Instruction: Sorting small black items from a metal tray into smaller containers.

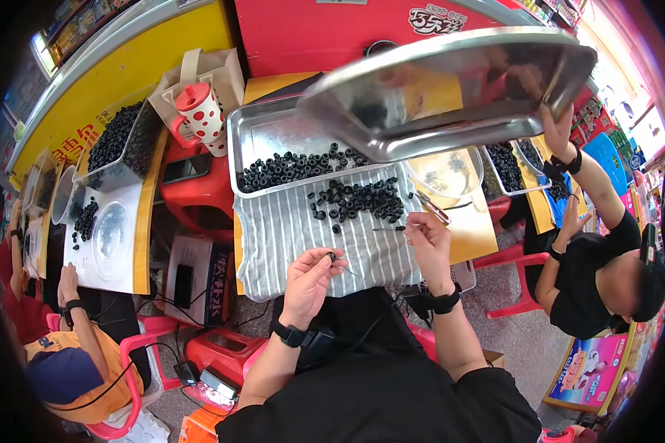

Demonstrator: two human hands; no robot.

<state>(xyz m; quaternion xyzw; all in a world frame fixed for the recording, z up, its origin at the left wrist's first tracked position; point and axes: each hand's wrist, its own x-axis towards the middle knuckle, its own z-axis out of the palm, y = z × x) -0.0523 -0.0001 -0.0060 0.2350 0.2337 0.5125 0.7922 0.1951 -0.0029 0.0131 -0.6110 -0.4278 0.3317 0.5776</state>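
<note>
My left hand (309, 286) is closed in a pinch over the near part of a grey striped cloth (270, 240), with a small black ring-shaped part (331, 256) at its fingertips. To its right, my right hand (430, 247) has its fingers pressed together on a thin, dark, needle-like tool (389, 229) that points left. Just beyond both hands lies a loose pile of small black ring-shaped parts (366, 201) on the cloth. More of them fill the near side of a shallow metal tray (234, 151) behind it.
At the right, a person's hand (558, 129) holds a second metal tray (451, 133) tilted above the table. A slim hand tool (434, 209) lies beyond my right hand, near a clear bowl (474, 177). A dotted cup (207, 122) and a phone (187, 168) rest on a red stool.
</note>
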